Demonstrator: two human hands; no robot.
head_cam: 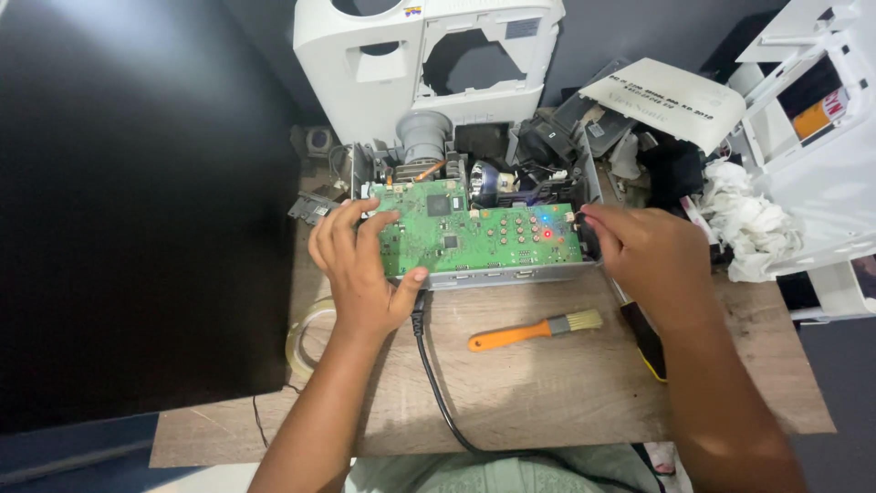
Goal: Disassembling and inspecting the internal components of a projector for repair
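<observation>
An opened projector chassis (511,274) sits on a wooden table (547,383), with a green circuit board (484,236) on top showing small red and blue lights. A grey lens barrel (424,137) stands behind the board. My left hand (360,265) grips the board's left end, fingers on top and thumb at the front edge. My right hand (648,256) holds the chassis's right end, fingertips at the board's corner. A black power cable (438,388) runs from the front of the chassis towards me.
An orange-handled brush (534,330) lies in front of the chassis. A yellow-and-black tool (650,347) rests under my right wrist. A white casing shell (429,64) stands behind, more white casing (821,155) and crumpled tissue (753,224) at right. A tape roll (306,338) lies at left beside a dark panel (137,201).
</observation>
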